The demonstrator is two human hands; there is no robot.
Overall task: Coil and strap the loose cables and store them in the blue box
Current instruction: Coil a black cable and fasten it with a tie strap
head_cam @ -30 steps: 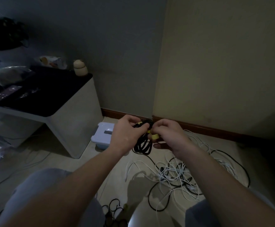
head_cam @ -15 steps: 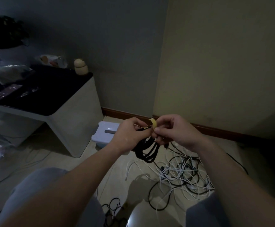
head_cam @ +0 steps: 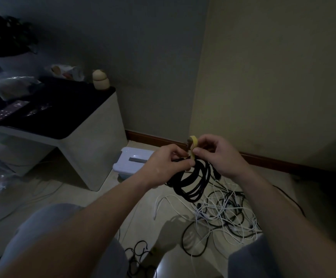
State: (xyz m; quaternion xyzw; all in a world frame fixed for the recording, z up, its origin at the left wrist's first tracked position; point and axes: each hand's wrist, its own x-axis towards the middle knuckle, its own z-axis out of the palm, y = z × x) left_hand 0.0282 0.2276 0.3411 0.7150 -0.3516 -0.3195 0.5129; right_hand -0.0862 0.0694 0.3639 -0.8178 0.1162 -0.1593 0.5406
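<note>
Between the two grips, at fingertip height, a yellow strap [head_cam: 193, 143] stands up in a small loop. The right grip [head_cam: 217, 155] pinches it, forefinger at the top of the loop and thumb lower on its tail. The left grip [head_cam: 163, 167] is curled round the top of a black coil [head_cam: 193, 183], thumb pressed against the bundle just where the strap meets it. The coil hangs below both grips, clear of the floor [head_cam: 95, 197].

A second ago the strap lay lower, tucked between the knuckles, and the coil hung mostly under the left grip. Half a second ago the loop had come up to the fingertips. Now it sits a little higher and further toward the right grip, both grips have lifted slightly, and the coil hangs more evenly between them.

Beyond the left grip and to its left, the box [head_cam: 133, 159] rests on the floor with its lid on, partly hidden by the wrist. Below the right grip, loose white and black cables [head_cam: 223, 213] lie tangled on the floor, unchanged. Further left of the left grip stands the desk [head_cam: 95, 137], a pale rounded figure [head_cam: 100, 80] at its back corner.
</note>
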